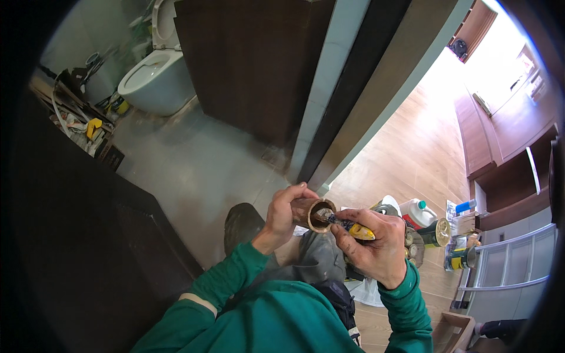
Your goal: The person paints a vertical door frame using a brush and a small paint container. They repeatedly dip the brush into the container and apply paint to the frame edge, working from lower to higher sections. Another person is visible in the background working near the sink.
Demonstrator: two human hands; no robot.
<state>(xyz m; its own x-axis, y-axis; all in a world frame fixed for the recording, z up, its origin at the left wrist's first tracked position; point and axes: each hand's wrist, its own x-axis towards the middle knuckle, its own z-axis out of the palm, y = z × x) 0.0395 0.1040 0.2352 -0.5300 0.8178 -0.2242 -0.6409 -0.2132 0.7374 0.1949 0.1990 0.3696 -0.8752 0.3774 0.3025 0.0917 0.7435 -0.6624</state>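
Note:
My left hand [279,216] is wrapped around a brown, stained cylindrical cup [302,213], tilted so its round mouth faces my right hand. In my right hand [384,252] is a small paintbrush [361,232] with a yellow handle, its middle smeared dark. The brush's far end reaches into the mouth of the cup, and its tip is partly hidden inside. Dirt or stain marks the fingers of both hands. Both are held above my lap, with my dark trousers [321,259] below.
Right of my right hand, a white jug with a green cap [419,210] and several cans [438,232] stand on the wood-look floor [406,147]. A door frame [376,88] rises ahead. Left are a dark door [253,65], a toilet [156,82] and piled materials [88,126].

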